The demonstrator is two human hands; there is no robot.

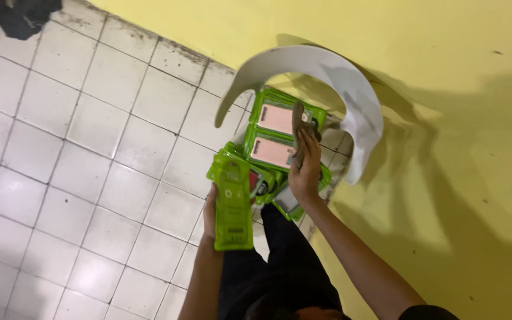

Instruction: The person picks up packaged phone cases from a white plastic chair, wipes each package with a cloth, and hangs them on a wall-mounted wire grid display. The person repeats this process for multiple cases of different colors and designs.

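A person's left hand (210,214) closes its grip around a glossy green plastic package (232,204), long and rectangular with a clear blister front, holding it upright by its lower half; fingers wrap behind the pack so only the hand's edge shows beside it. The right hand (305,169) lies palm down on a stack of matching green packages (271,151), its grip folded over a limp grey-brown cloth (299,127) that it presses against the top packs. Two of those packs, just above and to the left of the right grip, show flat pale pink inserts behind shiny transparent windows, framed by bright green borders. The stack fans out unevenly, corners jutting below the right wrist and toward the held package, which overlaps its left edge.

Arching over and beyond the right grip is a curved white panel (351,89), smooth, matte and crescent-shaped, leaning against a yellow painted wall (445,118) and throwing a soft shadow on it. The panel hems the stack in from above and from the right. To the left of both grips spreads a floor of square off-white tiles (78,148) with dark, grimy grout lines. A dark bundle of fabric (22,15) sits far off in the upper-left corner of the floor. Below the hands, the person's dark trousers (285,266) fill the gap between the forearms.
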